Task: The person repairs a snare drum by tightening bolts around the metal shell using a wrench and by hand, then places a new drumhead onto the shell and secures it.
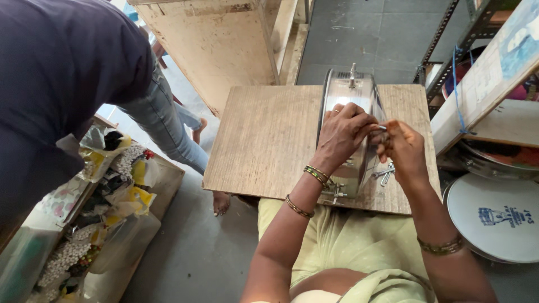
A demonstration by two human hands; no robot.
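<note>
A round shiny metal container [351, 92] stands on its edge on a wooden board [264, 140] that rests on my lap. My left hand [343, 133] lies over the container's rim and grips it. My right hand [402, 148] is beside it, with the fingers pinched on a small metal part [382, 128] at the container's side. A few small metal clips [384, 174] lie on the board below my right hand. A metal fitting [334, 193] sticks out at the container's near end.
Another person in a dark shirt and jeans [62, 73] bends over at the left, beside a box of plastic bags with small parts [95, 224]. A wooden cabinet [219, 45] stands behind the board. A round white lid [497, 216] and stacked metal ware [494, 157] lie at the right under a shelf.
</note>
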